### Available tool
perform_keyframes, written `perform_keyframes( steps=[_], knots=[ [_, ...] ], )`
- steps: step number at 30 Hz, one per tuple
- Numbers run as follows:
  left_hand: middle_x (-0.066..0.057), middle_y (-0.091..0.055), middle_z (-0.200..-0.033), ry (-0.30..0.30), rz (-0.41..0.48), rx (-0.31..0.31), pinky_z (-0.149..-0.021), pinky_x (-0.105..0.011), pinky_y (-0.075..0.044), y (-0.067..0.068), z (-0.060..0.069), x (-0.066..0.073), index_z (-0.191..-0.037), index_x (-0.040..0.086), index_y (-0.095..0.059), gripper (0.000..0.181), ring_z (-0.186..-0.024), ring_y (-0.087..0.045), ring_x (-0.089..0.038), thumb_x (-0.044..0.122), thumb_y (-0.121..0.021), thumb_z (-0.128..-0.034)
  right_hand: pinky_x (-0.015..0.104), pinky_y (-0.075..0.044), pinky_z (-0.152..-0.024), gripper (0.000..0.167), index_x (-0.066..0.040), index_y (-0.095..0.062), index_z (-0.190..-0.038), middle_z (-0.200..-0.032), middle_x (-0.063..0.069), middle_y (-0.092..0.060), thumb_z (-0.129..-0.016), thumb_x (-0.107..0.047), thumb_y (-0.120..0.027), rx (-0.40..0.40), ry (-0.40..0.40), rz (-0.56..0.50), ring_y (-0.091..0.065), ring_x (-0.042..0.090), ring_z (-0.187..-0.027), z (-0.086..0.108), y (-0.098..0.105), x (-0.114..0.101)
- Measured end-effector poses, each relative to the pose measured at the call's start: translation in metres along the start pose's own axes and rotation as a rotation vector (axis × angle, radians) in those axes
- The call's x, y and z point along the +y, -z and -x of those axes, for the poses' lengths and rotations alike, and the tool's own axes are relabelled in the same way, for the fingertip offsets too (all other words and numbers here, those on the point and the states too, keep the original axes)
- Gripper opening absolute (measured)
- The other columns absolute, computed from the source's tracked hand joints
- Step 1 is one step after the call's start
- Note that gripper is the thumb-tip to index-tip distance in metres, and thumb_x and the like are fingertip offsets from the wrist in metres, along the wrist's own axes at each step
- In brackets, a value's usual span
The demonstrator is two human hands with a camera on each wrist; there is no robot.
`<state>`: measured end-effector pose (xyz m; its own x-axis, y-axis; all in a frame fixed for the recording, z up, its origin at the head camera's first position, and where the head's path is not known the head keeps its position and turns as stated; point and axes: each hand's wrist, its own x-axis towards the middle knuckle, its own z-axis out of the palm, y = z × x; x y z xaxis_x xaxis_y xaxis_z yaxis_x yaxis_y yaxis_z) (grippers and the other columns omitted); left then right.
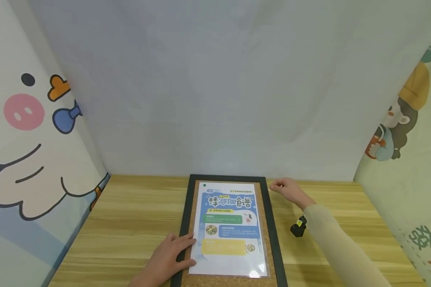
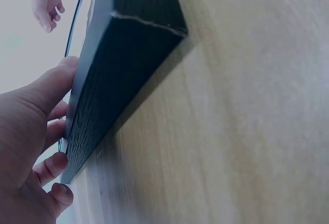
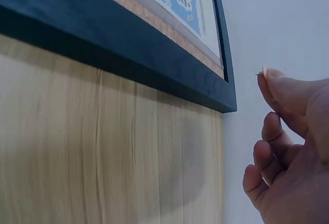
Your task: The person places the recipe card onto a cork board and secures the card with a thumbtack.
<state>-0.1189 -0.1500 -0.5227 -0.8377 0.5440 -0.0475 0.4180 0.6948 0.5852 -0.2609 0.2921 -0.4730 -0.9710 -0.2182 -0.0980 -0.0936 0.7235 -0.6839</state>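
A cork board [image 1: 233, 281] with a black frame [image 1: 273, 235] lies on the table. On the cork sits a printed poster sheet [image 1: 233, 263] with a glossy surface, and a green thumbtack [image 1: 204, 185] shows at its top left corner. My left hand [image 1: 169, 257] rests across the frame's left side, its fingertips on the sheet's lower left edge. Beside the board's top right corner, my right hand [image 1: 291, 191] pinches a small thumbtack [image 3: 264, 72] between thumb and forefinger. In the right wrist view, its thin point faces the board.
A small black object with a yellow label [image 1: 299, 227] lies right of the board, near the right sleeve [image 1: 339, 243]. The wood-grain table [image 1: 140, 215] ends at a pale backdrop [image 1: 219, 99]. Printed curtains [image 1: 14, 159] stand at both sides.
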Motion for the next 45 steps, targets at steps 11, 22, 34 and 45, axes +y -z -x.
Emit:
perform_keyframes(
  steps=[11,22,34,45],
  knots=[
    [-0.007,-0.057,-0.152,-0.030,-0.015,0.014,-0.071,-0.024,-0.033,-0.001,-0.001,-0.002,-0.140,0.011,-0.067,0.067,-0.083,-0.036,-0.009,0.059,-0.070,-0.0927,0.033,-0.040,-0.068,0.024,0.001,-0.075,-0.093,-0.086,0.009,-0.066,-0.101,-0.019,-0.064,0.072,0.023,-0.027,-0.050,0.021,-0.079,-0.017,-0.015,-0.008],
    [-0.004,-0.057,-0.153,-0.009,-0.049,0.001,-0.072,-0.025,-0.033,-0.001,-0.002,-0.004,-0.141,0.014,-0.067,0.068,-0.084,-0.036,-0.009,0.062,-0.068,-0.0924,0.040,-0.051,-0.082,0.024,0.005,-0.075,-0.106,-0.106,0.018,-0.072,-0.103,-0.016,-0.064,0.087,-0.060,-0.059,-0.060,0.027,-0.093,-0.032,-0.037,-0.021],
    [-0.002,-0.056,-0.154,0.041,-0.057,-0.044,-0.072,-0.025,-0.034,-0.001,-0.002,-0.001,-0.143,0.015,-0.065,0.069,-0.088,-0.038,-0.008,0.061,-0.070,-0.0917,0.045,-0.051,-0.093,0.025,0.008,-0.076,-0.105,-0.108,0.018,-0.073,-0.101,-0.015,-0.066,0.077,-0.173,-0.126,-0.062,0.029,-0.101,-0.049,-0.045,-0.023],
    [-0.005,-0.056,-0.154,0.009,-0.058,-0.032,-0.073,-0.024,-0.037,-0.001,-0.002,-0.002,-0.142,0.013,-0.065,0.068,-0.087,-0.037,-0.007,0.060,-0.069,-0.0930,0.041,-0.053,-0.086,0.028,0.009,-0.076,-0.106,-0.109,0.020,-0.074,-0.098,-0.017,-0.070,0.082,-0.299,-0.084,-0.062,0.027,-0.095,-0.054,-0.050,-0.035]
  ],
)
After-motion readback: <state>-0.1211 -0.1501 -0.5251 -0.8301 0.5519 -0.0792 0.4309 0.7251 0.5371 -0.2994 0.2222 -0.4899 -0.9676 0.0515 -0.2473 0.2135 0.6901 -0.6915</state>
